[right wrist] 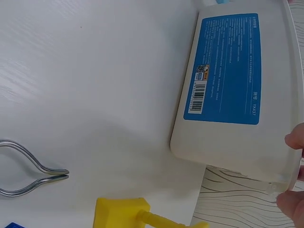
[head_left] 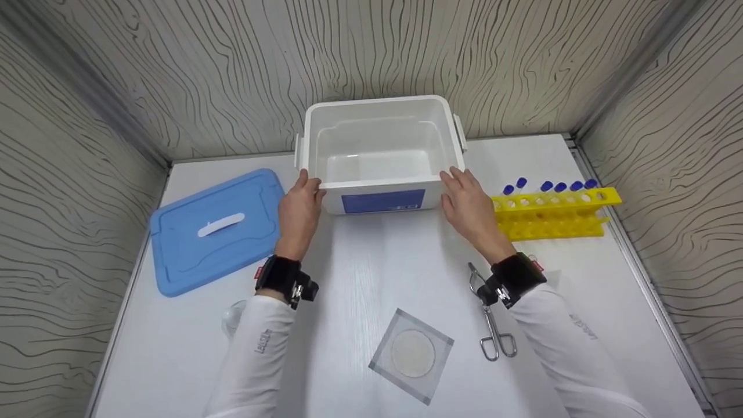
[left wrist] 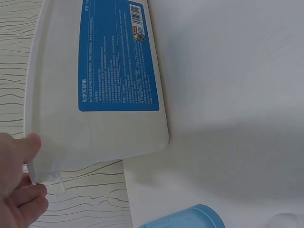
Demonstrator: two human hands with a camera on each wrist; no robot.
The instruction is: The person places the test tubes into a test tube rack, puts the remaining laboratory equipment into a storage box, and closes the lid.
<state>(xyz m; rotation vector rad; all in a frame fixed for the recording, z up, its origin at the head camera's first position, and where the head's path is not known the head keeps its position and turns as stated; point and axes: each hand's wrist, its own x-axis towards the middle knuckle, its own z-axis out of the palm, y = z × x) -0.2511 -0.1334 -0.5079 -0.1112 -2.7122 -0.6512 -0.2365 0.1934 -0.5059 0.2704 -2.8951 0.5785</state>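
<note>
A white plastic storage box with a blue printed label stands at the back of the table, its top uncovered and its inside bare. My left hand grips the rim at the box's front left corner, thumb on the near side and fingers curled under the edge in the left wrist view. At the front right corner my right hand holds the rim in the same way, fingertips at the edge. Left of the box lies its blue lid with a white handle.
A yellow test tube rack holding several blue-capped tubes stands to the right. Metal crucible tongs lie below my right wrist. Nearer the front is a square wire gauze with a round pale centre. A clear glass piece sits beside my left forearm.
</note>
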